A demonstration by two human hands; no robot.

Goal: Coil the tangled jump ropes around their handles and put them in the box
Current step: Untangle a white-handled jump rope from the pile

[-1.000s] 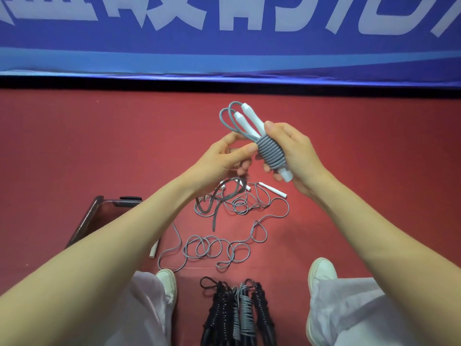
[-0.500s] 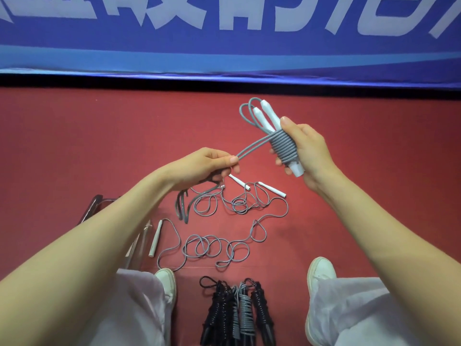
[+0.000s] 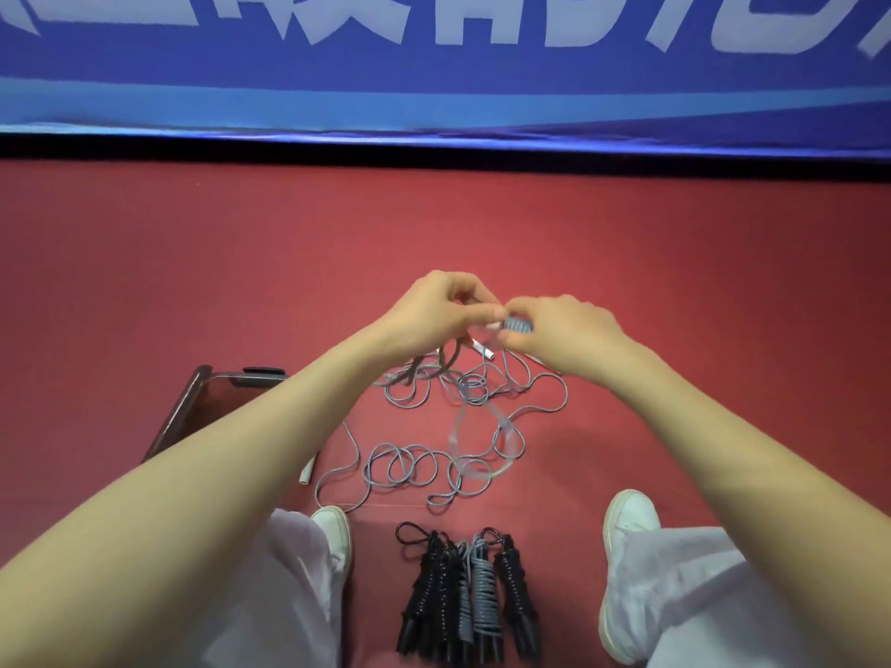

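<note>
Bundles: coiled ropes [image 3: 463,595] at 6 o'clock.
Tangle: loose grey rope [image 3: 434,467] beyond; box [image 3: 190,402] at its 9 o'clock.
Grip: our right hand [image 3: 564,330] clasps the wound rope [image 3: 518,324], which shows at its 9 o'clock; our left hand [image 3: 434,311] pinches it there.
Change: our hands, apart before, now meet lower.

A red floor [image 3: 193,282] runs back to a blue banner [image 3: 434,103] along its far edge. Loose grey jump ropes [image 3: 414,470] lie on it in tangled loops at centre, with one white handle [image 3: 308,470] at the left end of the tangle and another [image 3: 482,349] at its far side. Nearer, a row of coiled ropes [image 3: 463,595], black and grey, lies side by side between two white shoes [image 3: 627,523]. A clear, dark-rimmed box [image 3: 193,402] sits on the floor at left.
</note>
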